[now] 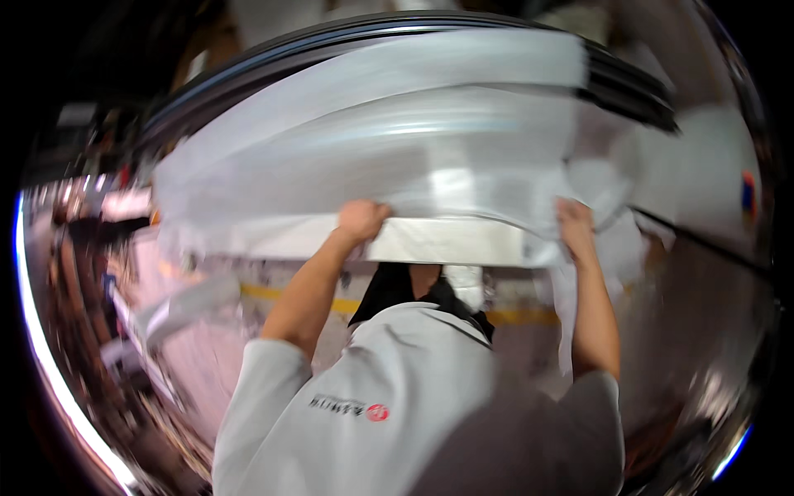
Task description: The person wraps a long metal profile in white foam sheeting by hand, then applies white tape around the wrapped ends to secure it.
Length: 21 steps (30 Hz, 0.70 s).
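A wide sheet of whitish translucent wrapping foam (pixel 347 157) spreads across the work surface in front of me. My left hand (pixel 362 220) is closed at its near edge, just left of the middle, with the fingertips curled under and partly hidden. At the right end my right hand (pixel 575 221) grips the sheet, blurred by motion. A loose strip of the foam hangs down beside my right forearm. Between my hands a smooth white panel edge (pixel 447 241) shows below the sheet.
Long dark metal profiles (pixel 463 23) lie along the far side, beyond the sheet. A dark thin bar (pixel 703 242) runs off to the right. On the floor at the left lies a pale roll (pixel 194 306), near a yellow floor line (pixel 343 306).
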Tool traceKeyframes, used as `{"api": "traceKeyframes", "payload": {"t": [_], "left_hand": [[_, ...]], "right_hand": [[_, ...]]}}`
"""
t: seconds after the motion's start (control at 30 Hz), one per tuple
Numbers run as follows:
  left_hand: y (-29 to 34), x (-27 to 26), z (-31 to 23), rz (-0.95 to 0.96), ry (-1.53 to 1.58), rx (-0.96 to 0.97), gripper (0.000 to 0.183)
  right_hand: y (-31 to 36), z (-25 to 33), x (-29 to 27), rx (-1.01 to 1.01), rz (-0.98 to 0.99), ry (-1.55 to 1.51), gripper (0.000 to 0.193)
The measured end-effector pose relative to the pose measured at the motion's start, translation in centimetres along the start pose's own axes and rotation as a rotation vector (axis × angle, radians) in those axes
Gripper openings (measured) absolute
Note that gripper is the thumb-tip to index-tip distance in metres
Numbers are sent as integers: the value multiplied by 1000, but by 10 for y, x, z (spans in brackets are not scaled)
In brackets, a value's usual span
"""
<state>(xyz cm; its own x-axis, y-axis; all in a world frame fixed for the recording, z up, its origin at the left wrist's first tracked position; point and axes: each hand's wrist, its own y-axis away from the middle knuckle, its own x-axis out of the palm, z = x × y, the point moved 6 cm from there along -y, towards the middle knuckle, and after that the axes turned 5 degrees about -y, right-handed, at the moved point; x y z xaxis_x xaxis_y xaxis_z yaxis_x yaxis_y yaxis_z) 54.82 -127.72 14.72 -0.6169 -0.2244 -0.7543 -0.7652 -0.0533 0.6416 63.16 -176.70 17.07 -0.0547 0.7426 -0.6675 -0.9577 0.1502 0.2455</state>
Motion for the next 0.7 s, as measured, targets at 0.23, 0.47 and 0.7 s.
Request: {"api": "traceKeyframes", "payload": {"t": [0.23, 0.47, 0.7], "left_hand": [[21, -16, 19, -266, 67, 142, 42], [15, -19, 32, 77, 179, 110, 53], [-22, -6, 40, 90, 346, 431, 53]], "right_hand": [[-63, -51, 4, -147, -204, 6, 44], [-38, 15, 20, -291, -528, 569, 40], [118, 284, 157, -745, 64, 50, 18]]}}
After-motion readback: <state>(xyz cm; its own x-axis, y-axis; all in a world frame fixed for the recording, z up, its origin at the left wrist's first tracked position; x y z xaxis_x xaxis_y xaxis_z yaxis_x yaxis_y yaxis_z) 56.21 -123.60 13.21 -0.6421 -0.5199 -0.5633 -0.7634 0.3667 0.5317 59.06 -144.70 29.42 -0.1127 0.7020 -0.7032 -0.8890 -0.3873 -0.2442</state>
